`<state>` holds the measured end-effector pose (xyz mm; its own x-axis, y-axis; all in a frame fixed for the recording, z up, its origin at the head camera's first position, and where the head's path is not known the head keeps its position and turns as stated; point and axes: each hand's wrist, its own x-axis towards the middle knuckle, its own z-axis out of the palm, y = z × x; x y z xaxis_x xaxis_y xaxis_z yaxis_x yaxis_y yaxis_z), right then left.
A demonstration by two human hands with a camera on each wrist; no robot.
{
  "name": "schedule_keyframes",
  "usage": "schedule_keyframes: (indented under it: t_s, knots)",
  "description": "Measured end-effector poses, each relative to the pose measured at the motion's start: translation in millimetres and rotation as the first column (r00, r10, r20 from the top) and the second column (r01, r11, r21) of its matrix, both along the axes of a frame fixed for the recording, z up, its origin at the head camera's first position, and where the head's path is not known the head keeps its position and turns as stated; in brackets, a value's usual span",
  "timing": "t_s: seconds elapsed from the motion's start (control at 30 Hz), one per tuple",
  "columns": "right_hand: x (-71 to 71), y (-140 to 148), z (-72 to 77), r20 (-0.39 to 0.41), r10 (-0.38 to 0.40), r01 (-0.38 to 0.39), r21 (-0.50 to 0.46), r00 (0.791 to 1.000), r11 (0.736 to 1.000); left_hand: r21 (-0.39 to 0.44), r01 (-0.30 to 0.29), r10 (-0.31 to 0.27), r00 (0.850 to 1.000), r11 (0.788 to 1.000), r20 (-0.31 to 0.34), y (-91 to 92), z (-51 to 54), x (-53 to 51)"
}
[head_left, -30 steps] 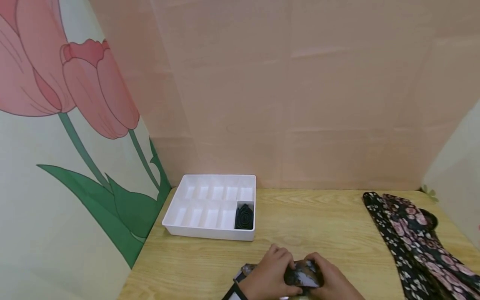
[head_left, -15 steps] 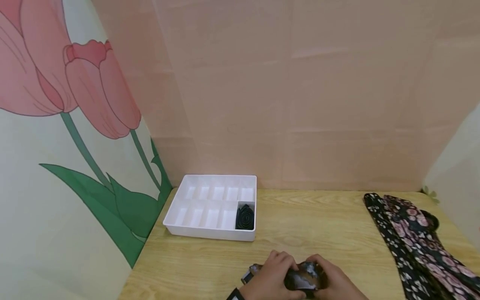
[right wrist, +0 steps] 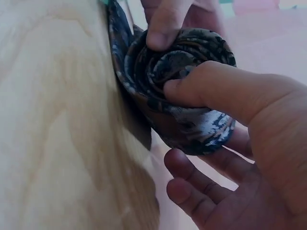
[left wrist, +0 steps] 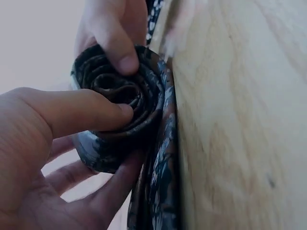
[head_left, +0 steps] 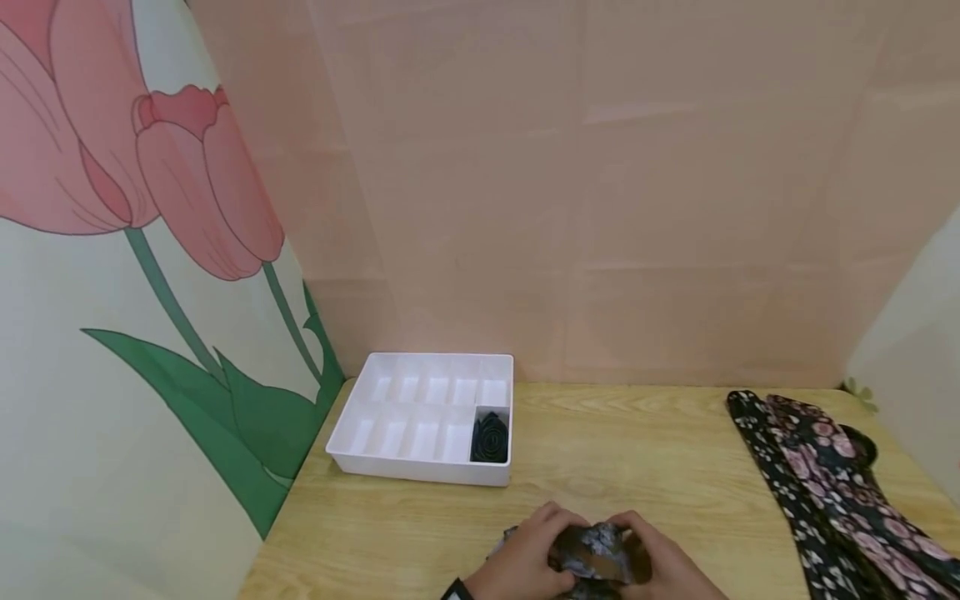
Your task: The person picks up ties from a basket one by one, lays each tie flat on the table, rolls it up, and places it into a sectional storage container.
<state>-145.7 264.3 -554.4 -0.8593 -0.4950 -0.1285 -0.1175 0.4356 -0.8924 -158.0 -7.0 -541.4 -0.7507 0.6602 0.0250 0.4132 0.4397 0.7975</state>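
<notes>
We hold the coiled, dark-patterned necktie (head_left: 595,547) pinched between the fingers of our left hand (head_left: 525,560) and right hand (head_left: 662,567), both touching it, neither nearer. The coil's spiral face points towards us, while the unrolled tail stretches its long axis leftward along the surface (head_left: 637,450), past our left fingers. Beyond our fingers, to the left, stands the white divided tray (head_left: 420,470).
</notes>
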Motion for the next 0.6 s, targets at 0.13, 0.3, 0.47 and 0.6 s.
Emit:
schedule_keyframes:
  t_s: [0.13, 0.3, 0.47, 0.6]
  knots:
    - [0.2, -4.0, 3.0, -0.033, 0.027, -0.028, -0.014, 0.999, 1.000, -0.117, -0.018, 0.001, 0.989, 0.993, -0.145, 2.1, 1.7, 0.9]
    - [2.0, -6.6, 4.6, -0.076, 0.034, -0.032, 0.028, 0.997, 0.999, -0.160, 0.004, -0.030, 0.987, 0.987, -0.157, 5.6, 3.2, 3.3]
    - [5.1, -10.4, 3.3, -0.024, 0.006, -0.005, 0.015, 1.000, 1.000, -0.105, -0.024, 0.011, 0.992, 0.994, -0.122, 3.9, 0.0, 4.2]
    - [6.0, -13.4, 2.2, -0.065, 0.026, -0.025, 0.021, 0.998, 0.999, -0.106, -0.046, 0.027, 0.983, 0.993, -0.181, 2.5, -2.0, 5.3]
